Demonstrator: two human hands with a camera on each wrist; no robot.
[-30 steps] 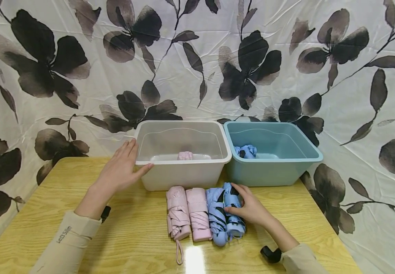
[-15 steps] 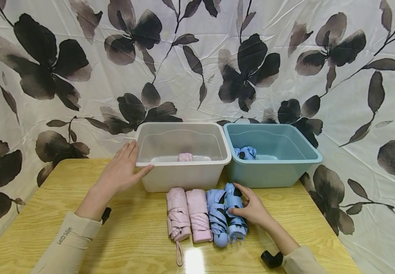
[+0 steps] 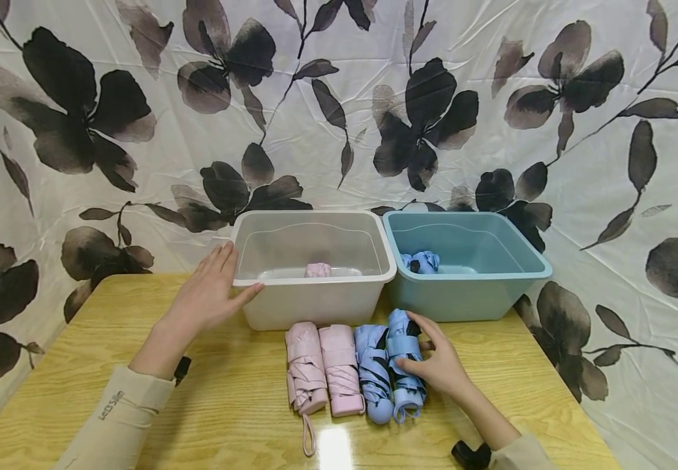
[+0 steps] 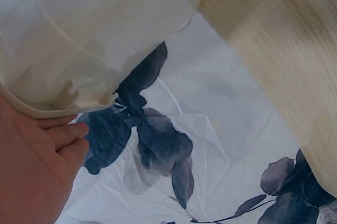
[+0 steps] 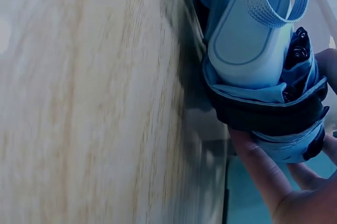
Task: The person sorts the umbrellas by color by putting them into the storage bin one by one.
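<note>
My right hand [image 3: 441,362] grips the rightmost blue folding umbrella [image 3: 404,352], thumb on its left side and fingers on the right. In the right wrist view, the umbrella's flat handle end [image 5: 247,45] with its strap loop shows close up, fingers [image 5: 263,166] around the folded cloth. Left of it lie another blue folding umbrella [image 3: 373,372] and two pink ones, a plain-ended one [image 3: 341,369] and one with a loop [image 3: 306,365]. My left hand [image 3: 206,290] rests with straight fingers against the left corner of the white bin [image 3: 315,303]; the left wrist view shows fingertips [image 4: 79,129] at its rim.
A teal bin [image 3: 468,297] stands right of the white one, holding a blue bundle [image 3: 423,262]. Inside the white bin lies a pink bundle [image 3: 318,269]. Both stand on a wooden table [image 3: 227,405] before a floral cloth [image 3: 339,111].
The rightmost blue umbrella has shifted slightly right and away from its neighbour, its far end rising a little, with my right hand on it. My left hand has stayed in place.
</note>
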